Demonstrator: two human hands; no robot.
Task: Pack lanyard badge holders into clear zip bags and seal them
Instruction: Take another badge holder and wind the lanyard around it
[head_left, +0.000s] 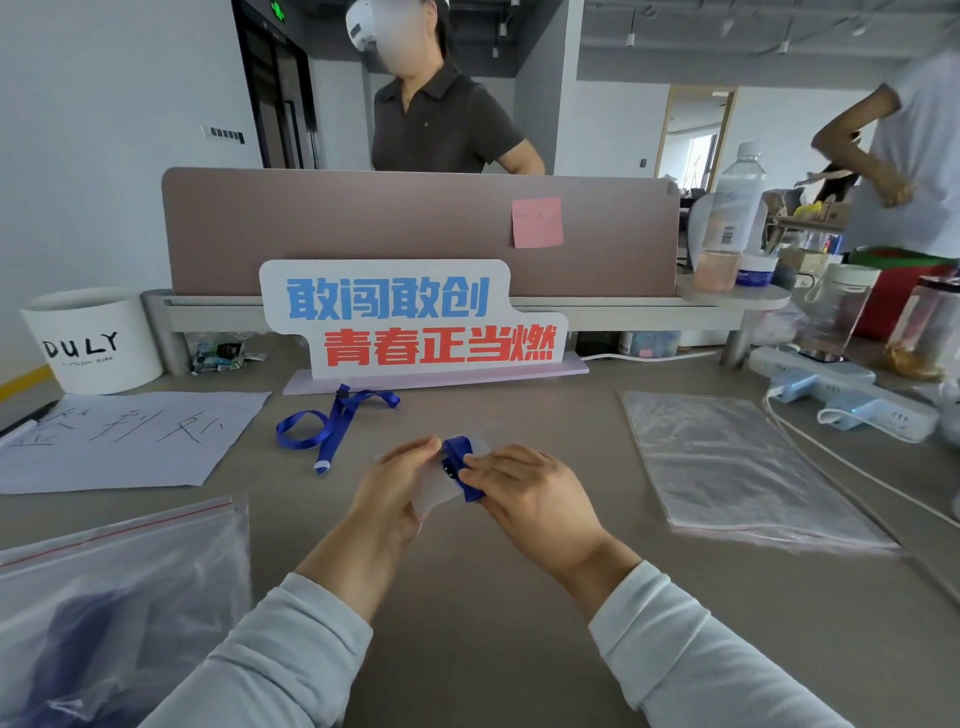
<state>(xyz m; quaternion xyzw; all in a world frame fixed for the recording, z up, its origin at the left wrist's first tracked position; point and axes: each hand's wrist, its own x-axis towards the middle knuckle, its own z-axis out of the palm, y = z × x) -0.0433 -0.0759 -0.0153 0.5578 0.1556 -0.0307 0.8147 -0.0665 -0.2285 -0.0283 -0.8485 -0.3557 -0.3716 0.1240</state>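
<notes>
At the near left, a crinkled zip bag with a red seal strip is being used to store dim blue contents. Farther off, a loose lanyard is being left looped. In the middle, a soft clear badge holder is being pinched by the left hand while its glossy blue ribbon is being gripped by the right hand, probably to keep it compact for bagging. Flat empty bags are being stacked within reach at the right.
</notes>
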